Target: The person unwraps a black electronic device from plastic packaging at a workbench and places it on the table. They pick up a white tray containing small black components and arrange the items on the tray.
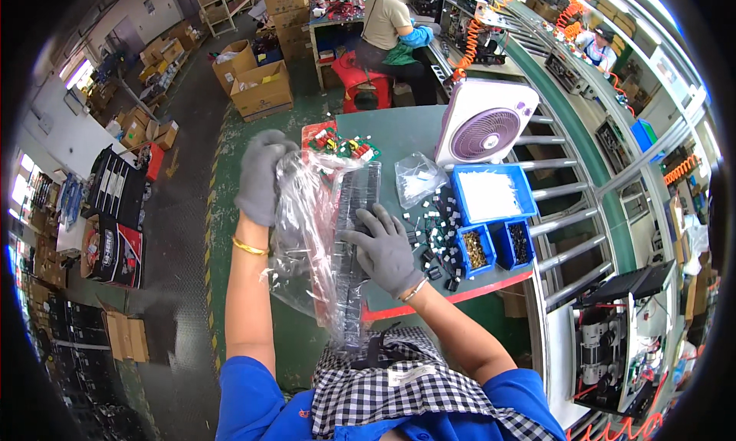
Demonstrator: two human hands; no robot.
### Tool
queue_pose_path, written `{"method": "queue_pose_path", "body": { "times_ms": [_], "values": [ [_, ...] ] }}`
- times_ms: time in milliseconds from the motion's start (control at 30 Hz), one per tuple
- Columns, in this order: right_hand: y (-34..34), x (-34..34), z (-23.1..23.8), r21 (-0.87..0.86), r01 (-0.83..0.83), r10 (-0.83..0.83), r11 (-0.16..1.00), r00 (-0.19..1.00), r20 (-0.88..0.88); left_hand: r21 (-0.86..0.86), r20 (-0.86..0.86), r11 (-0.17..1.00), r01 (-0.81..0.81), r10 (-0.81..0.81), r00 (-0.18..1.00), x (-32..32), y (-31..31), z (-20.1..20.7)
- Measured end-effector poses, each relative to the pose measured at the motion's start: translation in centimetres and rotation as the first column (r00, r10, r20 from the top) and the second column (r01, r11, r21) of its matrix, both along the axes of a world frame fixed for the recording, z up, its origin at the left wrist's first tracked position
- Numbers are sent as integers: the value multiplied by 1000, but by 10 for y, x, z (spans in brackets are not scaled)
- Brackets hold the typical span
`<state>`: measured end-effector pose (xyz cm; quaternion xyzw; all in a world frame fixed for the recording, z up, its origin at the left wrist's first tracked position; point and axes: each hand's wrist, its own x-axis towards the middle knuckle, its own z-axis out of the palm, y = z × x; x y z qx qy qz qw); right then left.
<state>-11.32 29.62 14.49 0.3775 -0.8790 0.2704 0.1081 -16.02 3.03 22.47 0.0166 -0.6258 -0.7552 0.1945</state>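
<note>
My left hand [263, 177], in a grey glove, is closed on the upper edge of a crumpled clear plastic bag [303, 234] at the table's left side. The bag hangs past the table edge. Beside it lies a long dark slatted strip [356, 200], partly covered by clear film along its near part. My right hand [386, 251], also gloved in grey, rests on this strip with its fingers spread and lying flat. Beyond the strip sits a pile of small green circuit boards with red and yellow parts [341, 144].
Right of my right hand lie loose small black and white parts [437, 230]. Near them are a small clear bag [418, 179], blue bins [494, 192] and a purple-white fan [487, 123]. A roller conveyor [563, 219] runs along the right. A seated person [391, 35] works farther off.
</note>
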Motion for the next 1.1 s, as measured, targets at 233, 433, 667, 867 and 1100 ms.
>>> {"method": "queue_pose_path", "body": {
  "times_ms": [233, 433, 667, 867, 1100],
  "values": [
    [0, 3, -3, -27, 6, -6, 1000, 1000, 1, -863, -134, 483, -145, 58, 989, -9, 83, 41],
    [-2, 4, -4, -58, -5, 5, 998, 1000, -12, -895, 414, -67, 442, 249, 876, -72, 82, -18],
    [6, 5, -3, -62, 26, -30, 998, 998, -53, -949, 281, 209, 234, 236, 930, -123, 44, -54],
    [13, 2, 1, -18, 23, -24, 1000, 998, -54, -881, 437, 367, 298, 393, 809, -84, -2, -113],
    [13, -2, -7, -23, 1, -2, 1000, 999, -43, -748, 467, 627, 219, 262, 845, 59, -55, -175]
  ]
}}
